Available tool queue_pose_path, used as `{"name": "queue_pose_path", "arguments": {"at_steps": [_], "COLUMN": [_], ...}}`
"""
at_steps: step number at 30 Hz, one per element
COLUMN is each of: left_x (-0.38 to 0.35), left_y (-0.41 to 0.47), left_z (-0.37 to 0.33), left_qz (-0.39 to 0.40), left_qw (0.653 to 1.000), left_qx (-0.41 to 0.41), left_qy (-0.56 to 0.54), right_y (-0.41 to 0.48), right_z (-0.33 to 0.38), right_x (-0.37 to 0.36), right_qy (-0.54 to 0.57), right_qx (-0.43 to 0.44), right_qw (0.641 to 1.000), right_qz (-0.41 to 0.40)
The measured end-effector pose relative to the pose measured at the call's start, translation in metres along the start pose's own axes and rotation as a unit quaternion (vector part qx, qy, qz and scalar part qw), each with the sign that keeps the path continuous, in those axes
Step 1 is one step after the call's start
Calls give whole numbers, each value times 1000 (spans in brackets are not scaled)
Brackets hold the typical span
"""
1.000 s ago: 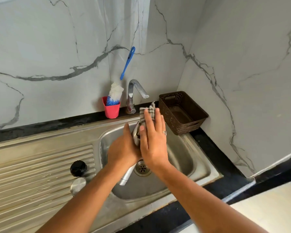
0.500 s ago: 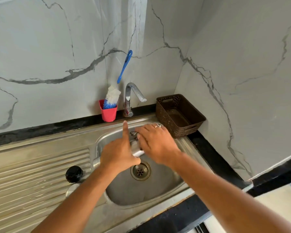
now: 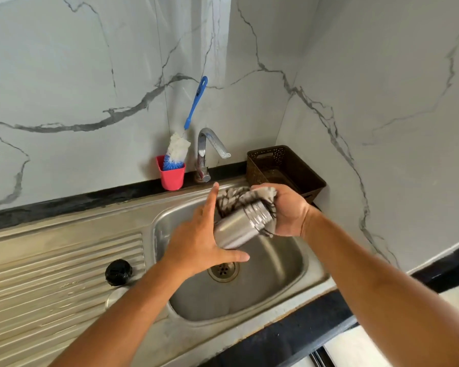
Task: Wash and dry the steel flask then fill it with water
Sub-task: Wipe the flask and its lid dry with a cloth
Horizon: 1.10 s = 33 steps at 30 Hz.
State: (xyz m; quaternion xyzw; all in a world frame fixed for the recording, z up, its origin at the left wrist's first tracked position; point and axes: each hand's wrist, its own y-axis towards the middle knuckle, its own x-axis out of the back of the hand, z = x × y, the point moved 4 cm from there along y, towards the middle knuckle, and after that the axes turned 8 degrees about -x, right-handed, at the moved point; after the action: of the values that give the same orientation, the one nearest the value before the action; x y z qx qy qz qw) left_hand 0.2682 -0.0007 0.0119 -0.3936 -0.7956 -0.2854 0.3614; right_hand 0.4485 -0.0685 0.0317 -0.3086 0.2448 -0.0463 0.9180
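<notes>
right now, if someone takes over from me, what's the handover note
Left hand: open, steadying the cylindrical steel flask, held tilted over the steel sink basin.
Right hand: gripping the black-and-white checked cloth round the flask's neck.
Round black cap: on the ribbed draining board.
Done: washing, it seems.
Left: finish drying, then fill at the chrome tap, not running.

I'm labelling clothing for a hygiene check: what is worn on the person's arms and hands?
Nothing worn shows. The left forearm and right forearm are bare to the frame's edge, with no sleeve, watch or band. The left hand and right hand are ungloved; no ring is visible, though the right hand's fingers are partly hidden.
</notes>
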Motion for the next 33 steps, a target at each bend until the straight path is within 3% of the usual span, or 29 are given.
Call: {"name": "queue_pose_path", "arguments": {"at_steps": [2, 5, 8, 12, 14, 19, 25, 28, 33], "left_x": [0, -2, -1, 24, 28, 13, 34, 37, 39], "left_y": [1, 5, 13, 25, 24, 16, 17, 13, 1], "left_z": [2, 2, 7, 28, 32, 14, 31, 35, 42], "left_qz": [-45, -137, -237, -324, -327, -281, -386, -424, -422], "left_qw": [994, 963, 899, 779, 754, 748, 728, 768, 858], "left_qx": [6, 37, 118, 216, 233, 246, 236, 176, 86], "left_qy": [-97, -230, -349, -492, -519, -548, -514, -446, -281], "right_y": [4, 17, 22, 25, 27, 30, 50, 57, 71], "right_z": [-3, -16, -47, -99, -99, -61, -90, -100, -103], "right_x": [-16, -41, -66, -82, -83, -71, -79, -87, -98], "right_qy": [115, 167, 94, -95, -133, -15, 185, 249, 212], "right_qx": [82, 164, 182, 213, 215, 131, 9, 5, -44], "right_qw": [990, 972, 974, 961, 953, 974, 975, 961, 968], "right_qz": [31, -28, -98, -150, -165, -186, -126, -121, -127]}}
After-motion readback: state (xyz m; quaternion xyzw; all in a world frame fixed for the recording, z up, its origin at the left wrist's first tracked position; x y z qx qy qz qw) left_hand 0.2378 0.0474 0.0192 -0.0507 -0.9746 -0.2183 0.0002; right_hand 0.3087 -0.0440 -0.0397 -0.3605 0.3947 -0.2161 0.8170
